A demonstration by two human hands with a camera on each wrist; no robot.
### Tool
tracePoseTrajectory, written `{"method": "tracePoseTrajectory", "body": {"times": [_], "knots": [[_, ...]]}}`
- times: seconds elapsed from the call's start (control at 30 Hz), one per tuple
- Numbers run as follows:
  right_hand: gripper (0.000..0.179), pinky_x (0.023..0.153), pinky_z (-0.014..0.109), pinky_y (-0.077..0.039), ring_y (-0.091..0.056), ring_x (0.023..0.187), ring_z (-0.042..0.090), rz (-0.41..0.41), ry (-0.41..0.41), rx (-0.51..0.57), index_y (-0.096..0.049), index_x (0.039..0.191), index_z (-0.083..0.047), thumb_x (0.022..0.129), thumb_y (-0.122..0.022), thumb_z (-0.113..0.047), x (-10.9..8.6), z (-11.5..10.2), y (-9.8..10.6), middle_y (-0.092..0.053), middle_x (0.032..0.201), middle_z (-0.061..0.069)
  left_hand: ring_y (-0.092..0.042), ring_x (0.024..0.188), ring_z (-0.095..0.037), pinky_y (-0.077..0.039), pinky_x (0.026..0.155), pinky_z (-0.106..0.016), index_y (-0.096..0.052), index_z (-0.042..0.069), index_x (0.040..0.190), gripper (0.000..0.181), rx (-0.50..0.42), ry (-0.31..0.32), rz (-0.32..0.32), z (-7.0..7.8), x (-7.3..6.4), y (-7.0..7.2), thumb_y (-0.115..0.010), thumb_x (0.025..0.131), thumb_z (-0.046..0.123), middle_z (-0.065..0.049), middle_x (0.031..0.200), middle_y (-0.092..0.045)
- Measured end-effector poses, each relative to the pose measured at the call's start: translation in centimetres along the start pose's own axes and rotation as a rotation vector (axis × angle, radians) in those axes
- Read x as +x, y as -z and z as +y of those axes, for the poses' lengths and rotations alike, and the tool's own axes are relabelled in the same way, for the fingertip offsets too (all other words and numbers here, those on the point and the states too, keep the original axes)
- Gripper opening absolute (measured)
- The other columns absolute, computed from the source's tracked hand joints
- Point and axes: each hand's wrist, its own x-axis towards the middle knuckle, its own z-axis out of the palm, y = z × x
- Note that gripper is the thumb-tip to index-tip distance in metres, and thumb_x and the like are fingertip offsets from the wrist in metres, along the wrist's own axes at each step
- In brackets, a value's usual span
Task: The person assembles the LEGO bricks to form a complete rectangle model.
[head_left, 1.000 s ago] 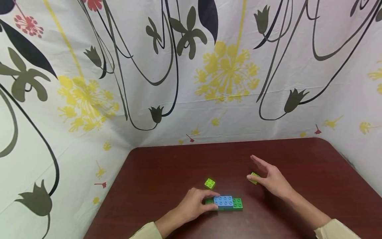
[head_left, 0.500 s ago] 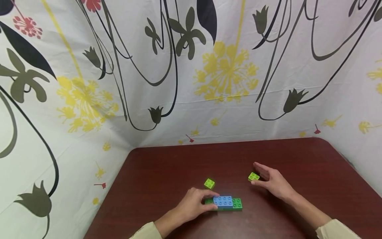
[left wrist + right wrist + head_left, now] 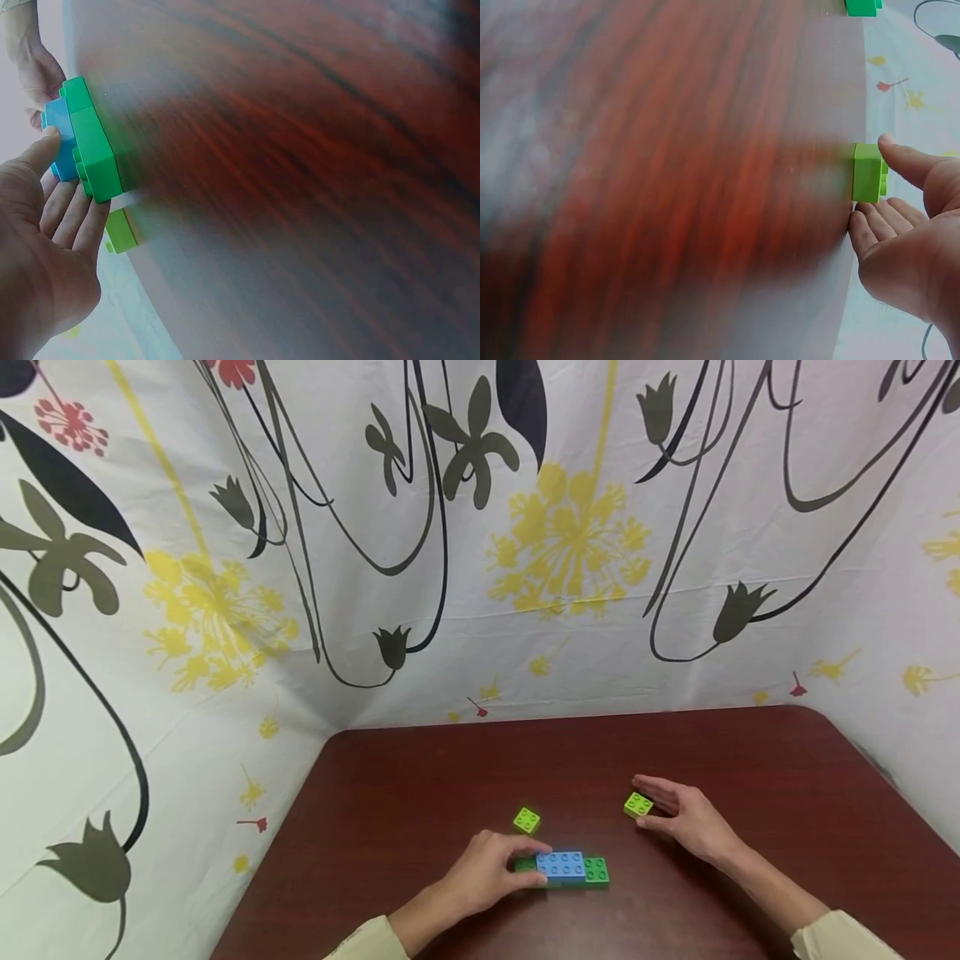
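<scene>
A: Where is the rightmost lime block (image 3: 638, 805) being seen?

B: Low, right of the frame's centre, just left of the right hand (image 3: 695, 820), the nearer one; its fingers are being held spread from the thumb, and no long axis is being shown by the square-topped block

A: And the left hand (image 3: 486, 872)?

B: At lower centre, the blue block (image 3: 562, 865) is being pinched by it
</scene>
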Motion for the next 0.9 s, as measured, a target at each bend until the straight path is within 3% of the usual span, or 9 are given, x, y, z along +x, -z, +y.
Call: {"method": "tracePoseTrajectory", "body": {"times": [0.37, 0.6, 0.9], "knots": [[0.067, 0.097, 0.045, -0.057, -0.056, 0.135, 0.050, 0.016, 0.017, -0.075, -0.053, 0.148, 0.010, 0.090, -0.083, 0.000, 0.13, 0.13, -0.20, -0.058, 0.147, 0.031, -0.066, 0.103, 0.006, -0.055, 0.082, -0.018, -0.078, 0.023, 0.127, 0.035, -0.005, 0.010, -0.007, -0.05, 0.06, 0.12, -0.084, 0.094, 0.033, 0.012, 0.118, -0.077], [0.058, 0.093, 0.049, -0.059, -0.062, 0.127, 0.049, 0.031, -0.003, -0.176, -0.061, 0.144, 0.006, 0.091, -0.083, -0.004, 0.29, 0.08, -0.04, -0.062, 0.142, 0.030, -0.066, 0.103, 0.007, -0.055, 0.082, -0.018, -0.078, 0.024, 0.128, 0.036, -0.013, 0.011, -0.014, -0.12, 0.06, 0.15, -0.083, 0.094, 0.035, 0.013, 0.119, -0.076], [0.051, 0.088, 0.048, -0.061, -0.068, 0.119, 0.045, 0.066, -0.034, -0.221, -0.066, 0.139, 0.004, 0.092, -0.083, -0.007, 0.58, -0.02, -0.01, -0.066, 0.136, 0.028, -0.066, 0.106, 0.006, -0.055, 0.082, -0.017, -0.078, 0.024, 0.127, 0.035, -0.008, 0.005, -0.012, -0.17, -0.02, 0.18, -0.083, 0.094, 0.035, 0.013, 0.119, -0.076]]}}
